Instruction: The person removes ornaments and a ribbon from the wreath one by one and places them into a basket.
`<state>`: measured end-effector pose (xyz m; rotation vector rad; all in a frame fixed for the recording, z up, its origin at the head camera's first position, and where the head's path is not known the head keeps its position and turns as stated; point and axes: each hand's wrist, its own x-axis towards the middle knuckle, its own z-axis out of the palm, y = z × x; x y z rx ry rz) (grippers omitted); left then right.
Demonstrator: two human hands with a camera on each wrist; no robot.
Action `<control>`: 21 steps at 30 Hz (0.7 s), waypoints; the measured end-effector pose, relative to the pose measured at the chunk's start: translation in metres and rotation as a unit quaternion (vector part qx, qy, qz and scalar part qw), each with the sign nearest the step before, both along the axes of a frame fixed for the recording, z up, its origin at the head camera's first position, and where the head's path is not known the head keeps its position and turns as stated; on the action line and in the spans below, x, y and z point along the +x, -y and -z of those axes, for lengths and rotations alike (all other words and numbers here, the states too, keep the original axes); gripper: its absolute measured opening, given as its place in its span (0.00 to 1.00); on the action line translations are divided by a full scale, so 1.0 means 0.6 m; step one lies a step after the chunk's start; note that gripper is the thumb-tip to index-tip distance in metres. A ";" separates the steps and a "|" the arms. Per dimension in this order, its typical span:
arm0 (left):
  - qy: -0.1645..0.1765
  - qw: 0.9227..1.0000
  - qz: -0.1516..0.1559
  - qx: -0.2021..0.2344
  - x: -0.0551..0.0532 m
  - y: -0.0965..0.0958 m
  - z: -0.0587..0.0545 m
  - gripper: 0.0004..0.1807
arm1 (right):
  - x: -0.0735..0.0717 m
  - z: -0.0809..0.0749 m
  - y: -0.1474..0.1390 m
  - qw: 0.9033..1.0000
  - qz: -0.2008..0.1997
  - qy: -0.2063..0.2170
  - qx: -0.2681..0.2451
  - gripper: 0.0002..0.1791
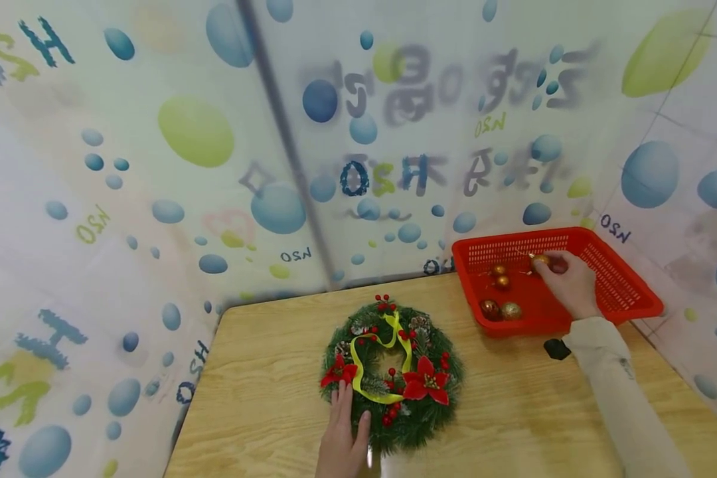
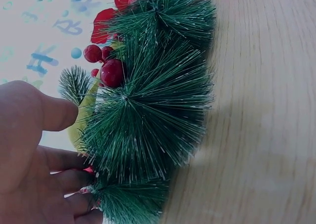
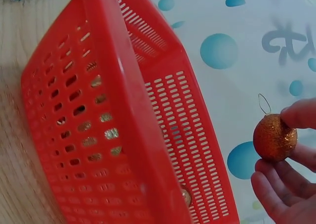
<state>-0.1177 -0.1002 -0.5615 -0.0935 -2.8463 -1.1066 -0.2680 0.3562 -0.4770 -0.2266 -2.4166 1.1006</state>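
A green wreath (image 1: 418, 425) lies on the table, trimmed with red poinsettias (image 1: 427, 381), red berries, pine cones and a loose yellow ribbon (image 1: 357, 358). My left hand (image 1: 342, 431) rests at its lower left, fingers extended against the needles; the left wrist view shows the thumb beside the yellow ribbon. Between thumb and fingers, my right hand (image 1: 573, 285) pinches a glittery orange-gold bauble (image 3: 271, 139) with a thin hanging loop. In the head view this hand is over the red plastic basket (image 1: 528, 326). Several other baubles (image 1: 502, 282) lie inside the basket.
The basket stands at the table's back right, close to the patterned curtain (image 1: 311, 133). A small dark object (image 1: 557, 348) shows beside the right sleeve. Bare wood tabletop (image 1: 263, 385) lies left of the wreath.
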 end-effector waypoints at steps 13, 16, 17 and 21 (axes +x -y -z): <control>0.018 1.000 0.001 0.007 0.001 -0.001 0.001 0.37 | -0.005 0.001 -0.017 0.999 0.011 0.035 -0.006 0.29; 0.018 1.000 -0.002 0.008 0.001 -0.001 0.002 0.37 | -0.007 0.002 -0.019 0.999 0.010 0.042 -0.003 0.30; 0.016 1.000 -0.002 0.009 0.001 -0.001 0.002 0.37 | -0.008 0.002 -0.019 0.999 0.009 0.043 -0.003 0.30; 0.017 1.000 -0.004 0.011 -0.001 0.000 0.001 0.37 | -0.014 0.005 -0.018 0.999 0.009 0.044 -0.008 0.30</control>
